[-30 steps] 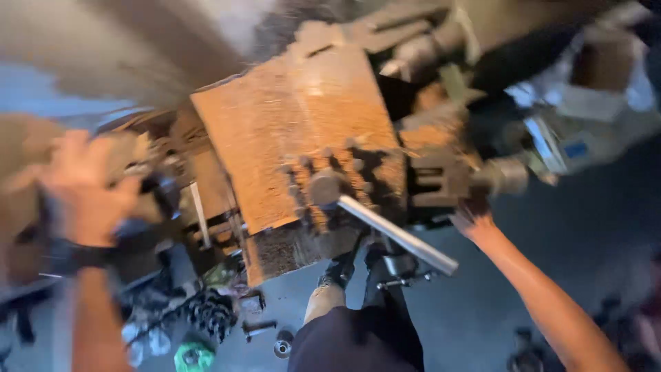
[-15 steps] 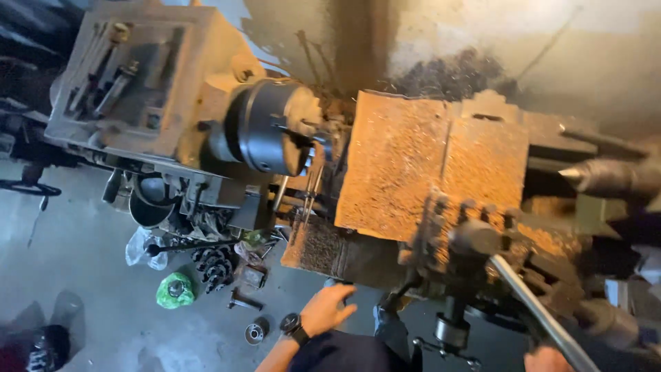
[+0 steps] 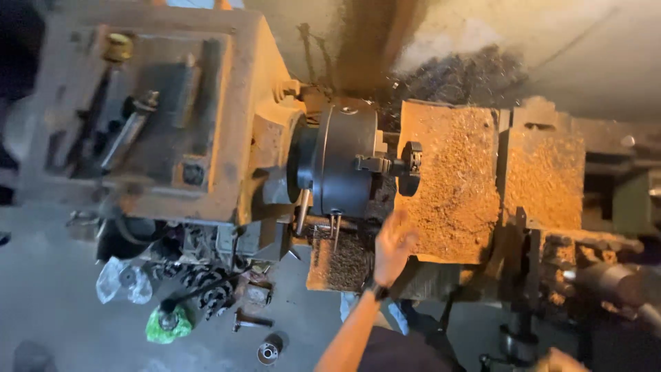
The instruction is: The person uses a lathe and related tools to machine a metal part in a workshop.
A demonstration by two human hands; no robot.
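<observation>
I look down on an old metal lathe. Its dark round chuck (image 3: 341, 162) grips a small dark disc-shaped part (image 3: 412, 160). My left hand (image 3: 392, 246), with a watch on the wrist, is raised just below and in front of the chuck, beside the chip-covered carriage (image 3: 451, 186). Its fingers are apart and it holds nothing. Only a sliver of my right hand (image 3: 561, 359) shows at the bottom edge, below the carriage handles; its fingers are hidden.
The headstock (image 3: 158, 117) at left has several tools lying on top. On the floor below it lie dark gears (image 3: 206, 293), a green bag (image 3: 165, 324) and a clear plastic bag (image 3: 124, 281). Metal shavings are piled behind the lathe (image 3: 454, 76). A thick bar (image 3: 613, 281) juts out at right.
The view has swung left along the lathe toward the headstock. My left hand has risen from near my body up to the front of the chuck.
</observation>
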